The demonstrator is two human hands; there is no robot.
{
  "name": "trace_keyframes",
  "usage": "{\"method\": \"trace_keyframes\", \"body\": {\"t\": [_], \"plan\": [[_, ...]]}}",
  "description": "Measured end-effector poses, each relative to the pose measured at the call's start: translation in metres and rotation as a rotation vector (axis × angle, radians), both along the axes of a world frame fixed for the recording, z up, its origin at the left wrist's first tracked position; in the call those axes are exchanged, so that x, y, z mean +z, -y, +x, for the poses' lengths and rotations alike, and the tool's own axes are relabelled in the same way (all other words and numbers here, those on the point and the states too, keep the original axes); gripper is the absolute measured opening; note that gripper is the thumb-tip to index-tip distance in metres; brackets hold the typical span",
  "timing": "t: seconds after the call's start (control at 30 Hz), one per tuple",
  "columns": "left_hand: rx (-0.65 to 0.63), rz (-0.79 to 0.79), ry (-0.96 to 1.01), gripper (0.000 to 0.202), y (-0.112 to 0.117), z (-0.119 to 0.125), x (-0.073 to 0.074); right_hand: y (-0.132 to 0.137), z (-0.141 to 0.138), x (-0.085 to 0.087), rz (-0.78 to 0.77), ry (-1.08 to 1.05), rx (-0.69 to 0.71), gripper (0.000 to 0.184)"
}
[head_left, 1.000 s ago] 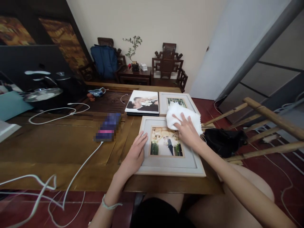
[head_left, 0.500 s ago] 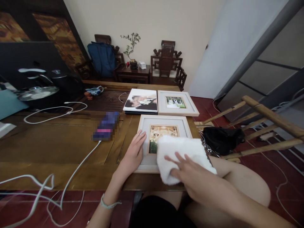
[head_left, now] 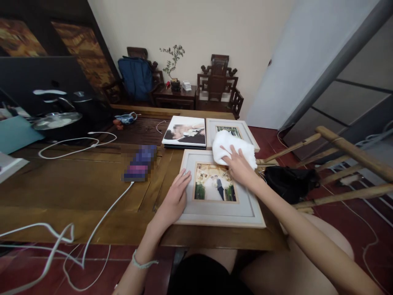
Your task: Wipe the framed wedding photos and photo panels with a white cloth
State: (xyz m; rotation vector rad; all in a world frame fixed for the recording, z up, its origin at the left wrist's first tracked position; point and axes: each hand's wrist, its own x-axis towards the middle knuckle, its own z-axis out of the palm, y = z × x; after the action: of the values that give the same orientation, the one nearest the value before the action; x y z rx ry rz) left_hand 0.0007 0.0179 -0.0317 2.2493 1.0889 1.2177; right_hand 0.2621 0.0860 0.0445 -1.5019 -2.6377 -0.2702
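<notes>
A light wooden picture frame (head_left: 221,221) with a wedding photo lies flat on the table in front of me. My left hand (head_left: 176,196) rests on its left edge, fingers stretched out over the rim. In my right hand (head_left: 241,166) is a white cloth (head_left: 245,149), bunched under the fingers at the frame's far right corner. That cloth also covers part of a second picture frame (head_left: 211,125) lying just beyond. Left of the second frame sits a stack topped by a white photo panel (head_left: 184,127), next to it on the table.
A phone (head_left: 139,164) on a white charging cable (head_left: 106,221) lies left of the frames. Farther left are a lidded pot (head_left: 58,121) and a kettle (head_left: 82,106). A bamboo chair (head_left: 353,155) holding a black bag (head_left: 290,182) stands at the right.
My right hand has moved the cloth away from me, from the near right part of the frame to its far right corner. More of the photo now shows. My left hand stays in place.
</notes>
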Motion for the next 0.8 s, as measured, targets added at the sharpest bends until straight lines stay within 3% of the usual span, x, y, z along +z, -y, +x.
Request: {"method": "trace_keyframes", "body": {"t": [0.13,0.27,0.43,0.53,0.6,0.67,0.8], "plan": [[0.010,-0.015,0.005,0.047,0.001,0.000,0.000,-0.002,-0.008,-0.003,0.012,0.061,0.029,0.047],[0.025,-0.016,-0.014,0.048,0.001,0.001,-0.001,0.052,-0.020,-0.001,-0.096,0.072,0.061,0.041],[0.046,-0.008,-0.028,0.049,0.002,0.001,0.001,0.141,-0.027,0.041,-0.432,-0.004,0.144,0.046],[0.034,0.004,-0.027,0.049,0.003,0.001,0.002,0.171,-0.035,0.060,-0.599,-0.057,0.201,0.044],[0.022,0.003,-0.032,0.049,0.002,0.000,0.002,0.170,-0.039,0.056,-0.604,-0.093,0.219,0.044],[0.016,-0.002,-0.036,0.049,0.001,-0.001,0.001,0.152,-0.039,0.041,-0.516,-0.118,0.205,0.044],[-0.005,0.016,-0.037,0.050,-0.001,-0.001,-0.001,0.079,-0.022,0.008,-0.198,-0.091,0.092,0.037]]}}
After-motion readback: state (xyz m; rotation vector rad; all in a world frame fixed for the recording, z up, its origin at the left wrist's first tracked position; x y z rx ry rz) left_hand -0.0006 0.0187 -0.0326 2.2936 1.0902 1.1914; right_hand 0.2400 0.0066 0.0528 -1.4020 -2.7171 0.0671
